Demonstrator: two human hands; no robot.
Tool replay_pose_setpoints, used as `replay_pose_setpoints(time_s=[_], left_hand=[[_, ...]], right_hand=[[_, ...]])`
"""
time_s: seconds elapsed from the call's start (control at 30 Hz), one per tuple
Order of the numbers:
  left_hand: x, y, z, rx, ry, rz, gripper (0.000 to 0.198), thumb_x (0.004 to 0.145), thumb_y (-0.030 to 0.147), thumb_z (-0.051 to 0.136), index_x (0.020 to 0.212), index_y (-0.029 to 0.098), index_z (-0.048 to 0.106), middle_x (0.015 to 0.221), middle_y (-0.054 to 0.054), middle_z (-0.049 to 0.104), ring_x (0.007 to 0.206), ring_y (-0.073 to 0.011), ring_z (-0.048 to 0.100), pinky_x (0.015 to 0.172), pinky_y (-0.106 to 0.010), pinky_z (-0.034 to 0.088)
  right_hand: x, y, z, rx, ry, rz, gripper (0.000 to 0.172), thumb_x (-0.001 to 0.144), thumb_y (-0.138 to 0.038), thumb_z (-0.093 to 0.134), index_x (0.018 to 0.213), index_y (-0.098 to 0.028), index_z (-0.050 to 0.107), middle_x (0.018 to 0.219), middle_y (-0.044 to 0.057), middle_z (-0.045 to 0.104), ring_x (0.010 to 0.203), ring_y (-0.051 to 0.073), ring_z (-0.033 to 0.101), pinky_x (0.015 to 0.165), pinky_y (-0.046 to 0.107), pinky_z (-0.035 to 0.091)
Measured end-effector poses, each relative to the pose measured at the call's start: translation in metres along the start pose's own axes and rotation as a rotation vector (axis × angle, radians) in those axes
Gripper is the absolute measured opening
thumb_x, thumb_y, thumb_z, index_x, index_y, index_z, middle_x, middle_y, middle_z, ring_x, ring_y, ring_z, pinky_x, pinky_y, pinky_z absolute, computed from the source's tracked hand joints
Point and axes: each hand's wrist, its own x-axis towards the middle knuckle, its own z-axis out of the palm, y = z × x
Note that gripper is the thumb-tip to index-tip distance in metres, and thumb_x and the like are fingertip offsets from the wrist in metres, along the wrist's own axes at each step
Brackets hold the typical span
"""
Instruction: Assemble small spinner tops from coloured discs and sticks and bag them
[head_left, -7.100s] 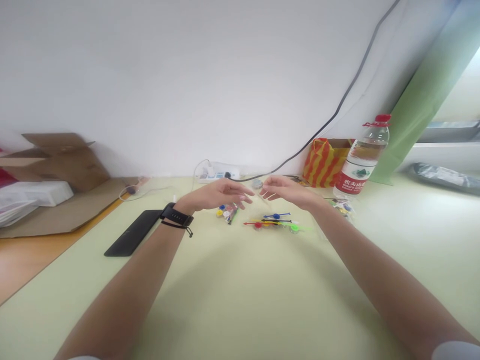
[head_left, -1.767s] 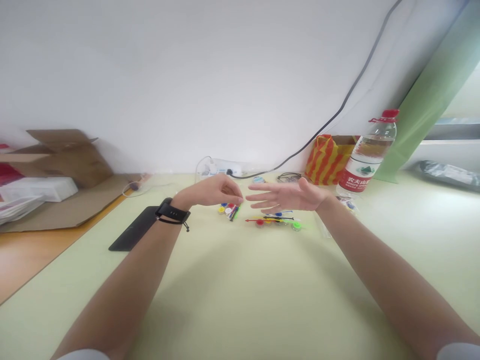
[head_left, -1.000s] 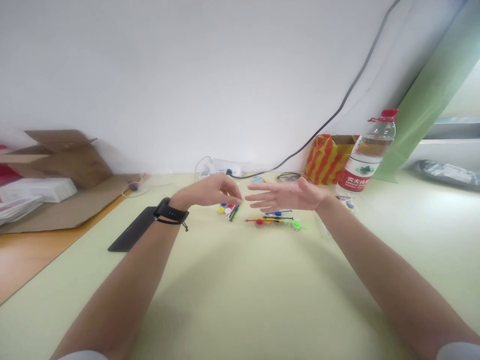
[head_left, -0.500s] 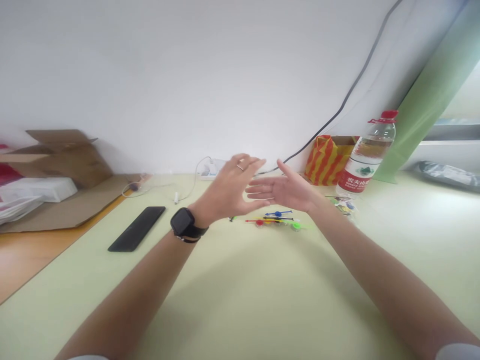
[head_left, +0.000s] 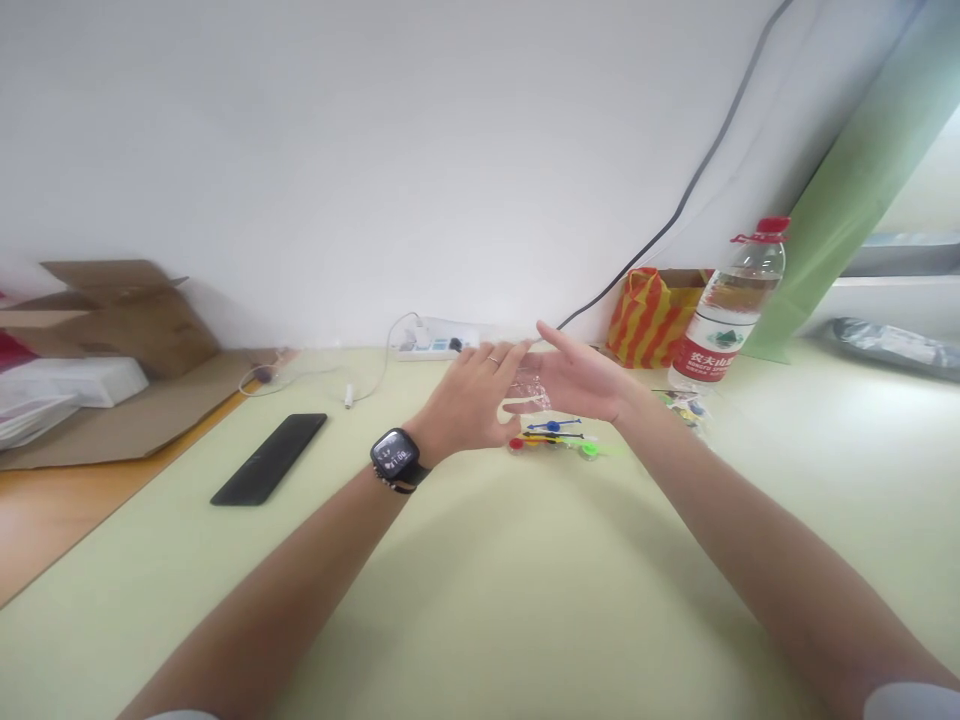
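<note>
**Crinkled clear plastic film (head_left: 535, 388) showing at frame centre**

The bare right hand (head_left: 583, 384) is lying flat open behind it; the bare left hand (head_left: 469, 402) is overlapping — half open, thumb apart. Which is holding it, I cannot tell. Multicoloured plastic arrows (head_left: 553, 436) are lying just below.

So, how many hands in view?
2: left hand, left of the clear plastic; right hand, its open palm behind that plastic.
</note>
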Motion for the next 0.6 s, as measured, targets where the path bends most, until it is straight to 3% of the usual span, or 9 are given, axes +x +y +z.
replay_pose_setpoints(time_s=[0.2,0.3,0.37,0.47,0.6], left_hand=[[-0.012,-0.045,-0.007,-0.102,-0.209,-0.118,0.084,0.083,0.041,0.065,0.157,0.018,0.033,0.124,-0.015,0.063,0.114,-0.0352,0.058,0.097,-0.044,0.042],[-0.019,-0.070,-0.009,-0.253,-0.364,-0.247,0.090,0.084,0.053,0.065,0.161,0.022,0.028,0.129,-0.013,0.062,0.113,-0.0316,0.061,0.093,-0.039,0.045],[-0.021,-0.080,-0.010,-0.356,-0.435,-0.305,0.095,0.084,0.061,0.065,0.162,0.025,0.026,0.132,-0.012,0.062,0.112,-0.0295,0.062,0.089,-0.035,0.047],[-0.022,-0.085,-0.010,-0.462,-0.489,-0.337,0.095,0.082,0.065,0.066,0.161,0.028,0.029,0.135,-0.011,0.062,0.113,-0.0280,0.062,0.088,-0.032,0.047],[-0.020,-0.084,-0.009,-0.566,-0.520,-0.354,0.094,0.081,0.061,0.069,0.160,0.027,0.032,0.135,-0.012,0.063,0.113,-0.0277,0.063,0.088,-0.033,0.048]], right_hand=[[-0.020,-0.008,-0.031,-0.847,0.398,-0.103,0.058,0.094,-0.070,0.052,0.122,-0.023,0.071,0.126,0.010,0.071,0.116,0.032,0.064,0.105,0.046,0.048],[-0.029,-0.009,-0.052,-1.152,0.330,-0.069,0.057,0.081,-0.064,0.071,0.120,-0.021,0.070,0.122,0.011,0.070,0.112,0.032,0.063,0.092,0.040,0.052],[-0.032,-0.008,-0.063,-1.230,0.305,-0.055,0.046,0.088,-0.059,0.062,0.107,-0.019,0.070,0.111,0.012,0.072,0.103,0.029,0.064,0.085,0.038,0.052],[-0.034,-0.005,-0.074,-1.243,0.295,0.023,0.040,0.098,-0.050,0.043,0.094,-0.019,0.068,0.103,0.011,0.071,0.097,0.027,0.066,0.082,0.036,0.052],[-0.033,0.000,-0.080,-1.301,0.216,0.251,0.028,0.086,-0.048,0.063,0.099,-0.024,0.073,0.108,0.008,0.073,0.094,0.028,0.069,0.079,0.037,0.053]])
